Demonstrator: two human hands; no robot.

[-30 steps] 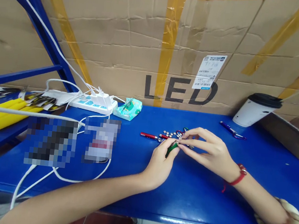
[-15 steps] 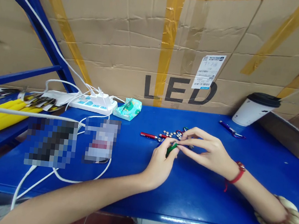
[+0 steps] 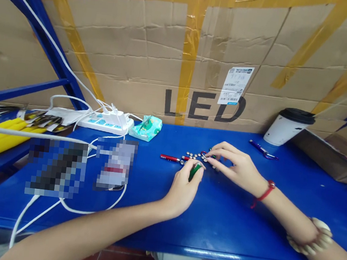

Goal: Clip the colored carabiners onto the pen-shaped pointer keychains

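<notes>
Right hand shifted onto button cells.

Hands meeting at mid-bench, boxes standing behind.

The left hand and right hand are resting together on the table, with the small tube sitting in the left and button cells lying just behind it. A pen-like stick is lying to their left, the power strip and packet further left and back, the cup standing far right against the cardboard box.
</notes>
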